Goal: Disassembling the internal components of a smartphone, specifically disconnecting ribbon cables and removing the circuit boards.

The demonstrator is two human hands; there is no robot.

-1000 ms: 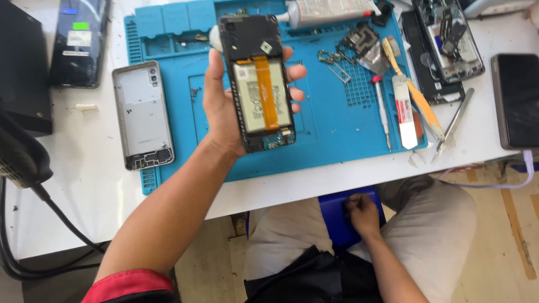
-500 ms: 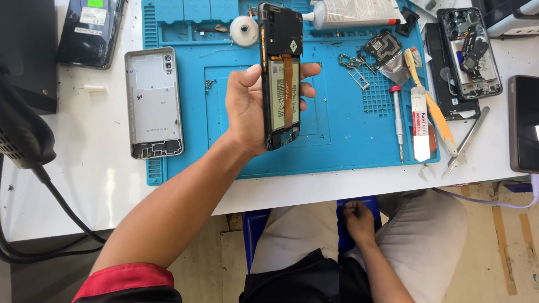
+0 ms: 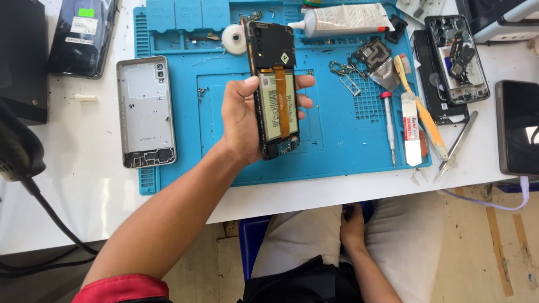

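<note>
Far left: black box (image 3: 21,59) at the table edge, dark cable (image 3: 50,224) trailing down, dark phone (image 3: 81,36) with a green sticker lying face up near the top. Next, silver back cover (image 3: 146,112) lying flat, half on the blue repair mat (image 3: 337,146), inner side up. Left hand (image 3: 241,123) is raised over the mat centre, fingers wrapped around the opened phone (image 3: 275,90), thumb on its left edge, fingertips on the right edge; phone is held upright-ish, insides facing the camera, battery and orange flex strip showing, clear of the mat. Behind it a white tape roll (image 3: 233,38) and a glue tube (image 3: 342,18) on the mat's top. Right of the phone: small metal parts (image 3: 368,59), screwdriver (image 3: 388,126), yellow pry tool (image 3: 421,109), tweezers (image 3: 456,145). Another opened phone (image 3: 457,59) at top right, black phone (image 3: 517,126) at far right with a white cable. Right hand (image 3: 352,224) is down between the thighs below the table, fingers loosely curled, holding nothing visible.
</note>
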